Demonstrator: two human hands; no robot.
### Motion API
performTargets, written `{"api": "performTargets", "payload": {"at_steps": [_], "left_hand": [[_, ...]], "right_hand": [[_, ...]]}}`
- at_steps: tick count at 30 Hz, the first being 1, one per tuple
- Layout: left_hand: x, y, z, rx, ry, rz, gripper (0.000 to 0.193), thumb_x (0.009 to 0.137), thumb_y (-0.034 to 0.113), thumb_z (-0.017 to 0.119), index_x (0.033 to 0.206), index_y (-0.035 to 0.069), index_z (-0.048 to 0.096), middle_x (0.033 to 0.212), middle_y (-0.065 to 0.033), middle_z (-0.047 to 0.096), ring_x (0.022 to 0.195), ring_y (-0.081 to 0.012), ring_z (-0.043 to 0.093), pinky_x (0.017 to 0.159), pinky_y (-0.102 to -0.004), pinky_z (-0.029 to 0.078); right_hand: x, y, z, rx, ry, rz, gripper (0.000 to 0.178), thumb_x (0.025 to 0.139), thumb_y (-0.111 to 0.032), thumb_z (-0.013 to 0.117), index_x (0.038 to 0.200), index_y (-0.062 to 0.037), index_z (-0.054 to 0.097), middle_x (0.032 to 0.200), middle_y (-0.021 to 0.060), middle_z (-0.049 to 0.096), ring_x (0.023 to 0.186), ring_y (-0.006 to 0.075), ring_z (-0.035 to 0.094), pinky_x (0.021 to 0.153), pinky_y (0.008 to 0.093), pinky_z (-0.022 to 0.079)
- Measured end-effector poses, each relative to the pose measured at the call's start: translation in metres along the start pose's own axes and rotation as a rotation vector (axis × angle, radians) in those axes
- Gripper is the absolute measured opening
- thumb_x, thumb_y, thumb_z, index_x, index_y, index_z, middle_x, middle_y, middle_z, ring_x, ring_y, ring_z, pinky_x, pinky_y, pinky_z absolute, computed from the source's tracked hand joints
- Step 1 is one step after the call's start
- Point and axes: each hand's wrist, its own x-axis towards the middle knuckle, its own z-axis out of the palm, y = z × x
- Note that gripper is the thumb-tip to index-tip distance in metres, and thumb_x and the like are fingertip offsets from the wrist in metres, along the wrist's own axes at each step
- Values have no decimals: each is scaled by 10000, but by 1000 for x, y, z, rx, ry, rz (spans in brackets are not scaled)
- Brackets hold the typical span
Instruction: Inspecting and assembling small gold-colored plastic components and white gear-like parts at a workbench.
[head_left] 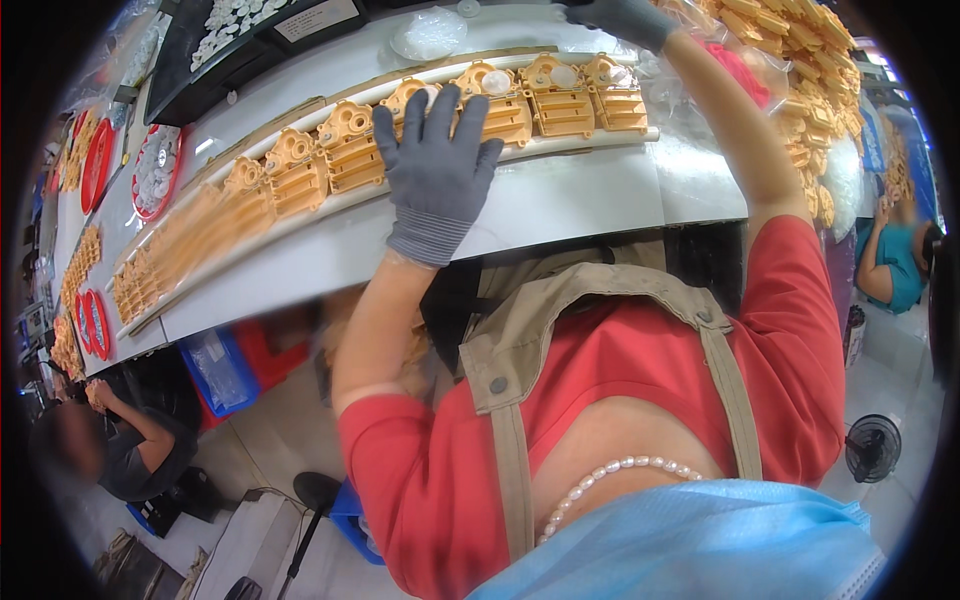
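Spreading wide, your gloved left hand point(437, 170) is covering orange housings point(562, 112). Your right hand point(628, 18) is showing beyond them, its grip unclear.

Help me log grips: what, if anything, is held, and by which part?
Left hand, spread over the orange parts: nothing visibly held. Right hand, cut off by the frame: cannot tell.

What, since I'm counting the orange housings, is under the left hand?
Orange housings show beside and beyond the left hand; whatever lies directly beneath its palm and fingers is covered.
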Motion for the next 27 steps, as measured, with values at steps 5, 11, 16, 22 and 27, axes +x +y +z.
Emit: {"api": "performTargets", "payload": {"at_steps": [5,11,16,22,27], "left_hand": [[-5,-6,10,-80,-30,-17,502,881,372,689,1317,138,607,1265,-112,640,1174,-296,595,1107,-537,305],[-9,-10,12,-147,112,-23,408,864,294,715,1231,126,654,1202,-99,667,1151,-293,610,1119,-490,316],[-7,-11,13,-247,214,-8,278,836,183,733,1105,118,698,1134,-77,693,1140,-276,620,1131,-449,315],[-7,-14,11,-288,235,-44,226,831,143,726,1054,117,703,1098,-69,704,1111,-272,631,1118,-432,327],[-6,-14,11,-301,247,-59,215,833,127,727,1046,112,710,1087,-69,708,1093,-277,637,1102,-427,350]], "right_hand": [[21,-30,27,-33,63,-205,234,840,-172,725,1020,-24,712,864,176,721,797,242,704,727,369,535],[17,-86,44,-142,64,-339,199,862,-208,669,926,-22,697,862,209,698,847,405,676,731,444,531],[21,-97,60,-467,25,-369,252,887,-254,598,794,-30,667,780,216,674,783,407,677,704,492,524],[27,-101,64,-419,15,-329,225,854,-239,623,807,-28,687,798,212,685,769,424,674,690,496,527],[34,-82,81,-251,125,-352,206,829,-229,683,853,-25,709,791,193,700,731,357,694,681,452,533]]}}
